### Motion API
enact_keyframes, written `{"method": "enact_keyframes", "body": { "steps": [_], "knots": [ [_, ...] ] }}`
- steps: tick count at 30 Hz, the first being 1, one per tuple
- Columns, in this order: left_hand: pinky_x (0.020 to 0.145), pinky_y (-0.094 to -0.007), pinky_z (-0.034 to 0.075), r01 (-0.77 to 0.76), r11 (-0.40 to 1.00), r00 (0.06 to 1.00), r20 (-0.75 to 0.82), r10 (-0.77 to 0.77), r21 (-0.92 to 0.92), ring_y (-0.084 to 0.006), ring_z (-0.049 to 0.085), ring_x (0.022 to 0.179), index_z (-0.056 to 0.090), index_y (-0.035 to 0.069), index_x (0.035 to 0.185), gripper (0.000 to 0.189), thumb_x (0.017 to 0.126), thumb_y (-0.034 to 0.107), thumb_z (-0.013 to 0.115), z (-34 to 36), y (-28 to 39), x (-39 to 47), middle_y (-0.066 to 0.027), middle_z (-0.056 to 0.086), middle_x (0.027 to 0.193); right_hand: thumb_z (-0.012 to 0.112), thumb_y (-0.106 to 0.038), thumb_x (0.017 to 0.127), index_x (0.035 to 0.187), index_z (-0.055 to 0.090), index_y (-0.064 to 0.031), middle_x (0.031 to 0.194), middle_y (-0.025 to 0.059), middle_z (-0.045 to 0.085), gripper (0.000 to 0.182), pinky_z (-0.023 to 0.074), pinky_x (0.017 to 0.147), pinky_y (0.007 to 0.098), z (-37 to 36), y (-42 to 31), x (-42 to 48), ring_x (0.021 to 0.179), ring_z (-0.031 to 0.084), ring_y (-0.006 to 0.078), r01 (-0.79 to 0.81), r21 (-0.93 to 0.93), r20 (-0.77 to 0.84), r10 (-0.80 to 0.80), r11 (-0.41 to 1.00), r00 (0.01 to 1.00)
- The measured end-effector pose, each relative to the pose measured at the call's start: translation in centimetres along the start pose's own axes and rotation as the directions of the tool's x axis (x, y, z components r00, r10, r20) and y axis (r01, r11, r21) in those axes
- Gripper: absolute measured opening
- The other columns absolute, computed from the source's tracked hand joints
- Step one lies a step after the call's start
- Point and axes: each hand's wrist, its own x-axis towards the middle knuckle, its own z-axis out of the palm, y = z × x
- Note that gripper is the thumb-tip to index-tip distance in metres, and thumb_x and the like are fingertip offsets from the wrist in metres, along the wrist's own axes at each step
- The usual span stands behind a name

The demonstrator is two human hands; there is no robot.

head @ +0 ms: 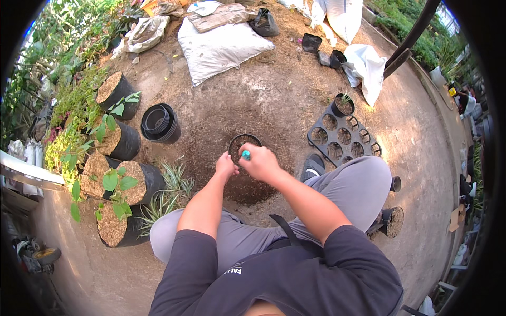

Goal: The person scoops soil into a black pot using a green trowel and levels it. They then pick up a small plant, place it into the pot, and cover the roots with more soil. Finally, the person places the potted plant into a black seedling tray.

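Note:
A black plastic pot [231, 147] with dark soil inside stands before me on the soil-strewn ground. My left hand [226, 165] grips the near left side of its rim. Above the pot's near right side, my right hand [261, 162] is closed around a teal handle [246, 155], whose end shows on top of the fist. The working end of that tool is hidden below the hand. Loose dark potting soil [205, 134] spreads around the pot. Bare-rooted or unpotted spider plants [174, 179], I cannot tell which, lie left of my forearm.
Nested black pots [160, 122] stand at left, near several large black grow bags [128, 144] of brown substrate, some with leafy plants. A black pot tray [340, 136] lies at right, with a small potted plant [343, 104] at its far corner. White sacks [225, 49] lie beyond.

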Motion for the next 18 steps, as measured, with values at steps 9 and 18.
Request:
{"method": "enact_keyframes", "body": {
  "steps": [9,18],
  "knots": [
    [0.043,-0.0290,0.046,-0.001,1.000,0.999,-0.046,0.000,-0.027,-0.0163,0.055,0.046,0.044,0.013,0.125,0.035,0.098,0.022,0.024,0.6,0.0,0.3,-0.0095,0.058,0.069,0.060,-0.015,0.074,0.088,0.062,-0.0049,0.075,0.0116,0.063,0.018,0.0476,0.066,0.0305,-1.9,3.6,2.2,0.069,0.060,0.0185,-0.035,0.211,-0.033,0.042,0.977,0.999],
    [0.062,-0.0323,0.046,-0.010,0.503,0.794,0.299,0.530,-0.864,-0.0171,0.055,0.068,0.054,0.013,0.095,0.015,0.089,0.021,0.043,0.0,-5.6,3.5,-0.0001,0.056,0.079,0.057,-0.019,0.073,0.092,0.055,-0.0025,0.065,0.0187,0.059,0.025,0.0487,0.054,0.0443,7.2,-3.2,-1.1,0.060,0.061,0.0312,0.197,-0.247,-0.160,-0.241,0.949,0.957]
  ]
}}
